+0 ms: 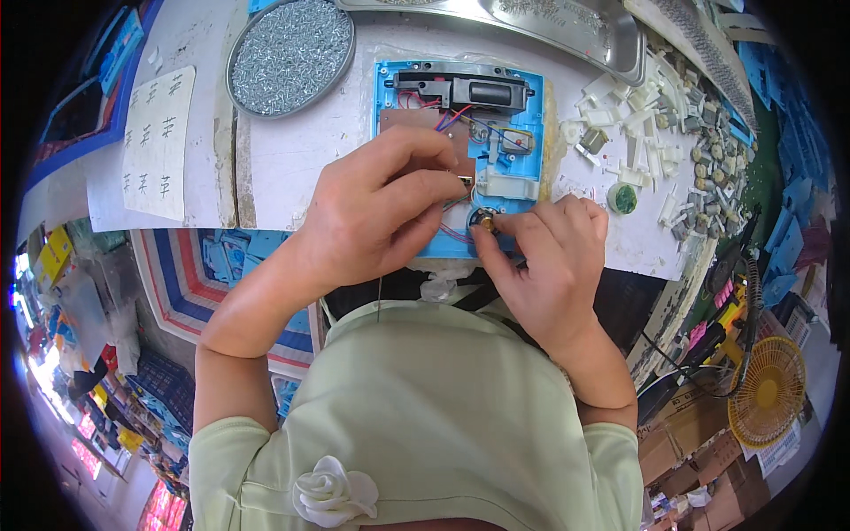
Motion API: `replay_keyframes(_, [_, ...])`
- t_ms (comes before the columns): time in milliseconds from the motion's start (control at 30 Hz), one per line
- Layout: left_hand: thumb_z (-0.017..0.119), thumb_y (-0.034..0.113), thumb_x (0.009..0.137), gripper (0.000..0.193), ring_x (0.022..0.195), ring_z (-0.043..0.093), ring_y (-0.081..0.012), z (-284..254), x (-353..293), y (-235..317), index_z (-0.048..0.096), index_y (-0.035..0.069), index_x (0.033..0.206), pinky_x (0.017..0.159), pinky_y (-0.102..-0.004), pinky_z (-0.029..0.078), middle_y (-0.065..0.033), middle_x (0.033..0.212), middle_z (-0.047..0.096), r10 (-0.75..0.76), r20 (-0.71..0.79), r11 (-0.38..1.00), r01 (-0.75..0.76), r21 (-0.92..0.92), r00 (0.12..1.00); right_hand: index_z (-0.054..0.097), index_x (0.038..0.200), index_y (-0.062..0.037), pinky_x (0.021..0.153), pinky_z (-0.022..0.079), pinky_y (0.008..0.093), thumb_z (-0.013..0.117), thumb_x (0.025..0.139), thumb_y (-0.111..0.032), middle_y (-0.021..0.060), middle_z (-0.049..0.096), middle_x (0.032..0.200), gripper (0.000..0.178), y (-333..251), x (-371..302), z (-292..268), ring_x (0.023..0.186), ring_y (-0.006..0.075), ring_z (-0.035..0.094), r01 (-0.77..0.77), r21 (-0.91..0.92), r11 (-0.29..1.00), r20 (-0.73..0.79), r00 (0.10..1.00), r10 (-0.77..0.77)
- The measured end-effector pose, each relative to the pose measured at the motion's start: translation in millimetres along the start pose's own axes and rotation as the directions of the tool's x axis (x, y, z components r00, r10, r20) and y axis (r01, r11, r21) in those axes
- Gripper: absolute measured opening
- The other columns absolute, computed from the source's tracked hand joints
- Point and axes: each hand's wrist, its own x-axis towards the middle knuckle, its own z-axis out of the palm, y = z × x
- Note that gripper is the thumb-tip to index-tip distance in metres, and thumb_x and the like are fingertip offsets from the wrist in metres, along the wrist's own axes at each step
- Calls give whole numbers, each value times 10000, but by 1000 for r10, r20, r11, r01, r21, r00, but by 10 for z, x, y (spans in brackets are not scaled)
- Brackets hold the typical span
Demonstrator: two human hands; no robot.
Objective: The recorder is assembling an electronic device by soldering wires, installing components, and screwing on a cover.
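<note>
Hands meet over a blue tray [388, 80] near the front edge of a white table [292, 150]. The left hand [376, 212] lies across the tray's lower left part, fingers curled and pressed down on the brown board [416, 118] and wires [456, 115]; whether the fingertips pinch anything I cannot tell. The right hand [549, 257] comes in from the lower right, thumb and forefinger pinched together on a small round motor [485, 221] with a brass-coloured centre, which sits at the tray's lower middle, just beside the left fingertips. Inside the tray, a black part [465, 88] runs along the top, and red, blue and black wires lead down from it toward a white plastic piece [509, 186].

Behind the tray on the left stands a round dish of screws [290, 53]. A long metal pan [567, 26] lies along the far edge. To the right of the tray, white plastic parts [637, 115] and small grey pieces lie scattered, with 1 green disc [622, 198] near the right hand. A paper sheet [159, 142] with handwritten marks lies at the table's left end. A yellow fan [767, 391] stands low on the right, well apart from the table.
</note>
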Motion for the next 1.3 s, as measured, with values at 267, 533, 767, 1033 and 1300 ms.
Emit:
replay_keyframes(267, [731, -83, 716, 345, 858, 677, -273, 60, 26, -62, 730, 48, 1035, 700, -339, 569, -139, 1103, 622, 79, 12, 995, -80, 63, 997, 689, 857, -61, 767, 383, 417, 837, 714, -122, 47, 579, 765, 214, -26, 3, -7, 754, 263, 540, 13, 25, 1000, 5, 1000, -13])
replay_keyframes(533, [756, -31, 678, 377, 835, 636, -277, 102, 58, -83, 756, 86, 1037, 754, -395, 537, -95, 1066, 620, 118, -5, 989, -117, 94, 993, 707, 868, -73, 758, 412, 399, 830, 727, -112, 29, 589, 736, 191, 116, 21, -48, 744, 246, 568, 18, 90, 996, 1, 1000, -18])
replay_keyframes(767, [769, 27, 670, 308, 822, 560, -227, 85, 355, -40, 747, 107, 966, 755, -370, 417, -51, 1041, 602, 181, -76, 944, -152, 294, 980, 692, 761, -55, 631, 481, 401, 813, 781, -233, 94, 649, 679, 216, 396, 594, -120, 661, 280, 630, -185, 96, 978, -23, 982, 188])
replay_keyframes(1033, [768, 44, 664, 288, 827, 557, -216, 82, 380, -108, 741, 114, 942, 786, -369, 398, -39, 1016, 607, 199, -140, 930, -142, 338, 970, 691, 731, -27, 625, 523, 457, 773, 794, -283, 148, 667, 649, 276, 293, 806, -272, 650, 353, 678, -346, 34, 937, 227, 916, 330])
replay_keyframes(1300, [763, 58, 670, 300, 844, 570, -219, 119, 366, -113, 739, 116, 964, 804, -385, 406, -33, 1024, 612, 202, -126, 935, -153, 321, 971, 707, 739, -15, 647, 543, 471, 760, 787, -273, 174, 681, 676, 268, 238, 809, -260, 669, 365, 687, -171, -204, 964, 205, 955, 213])
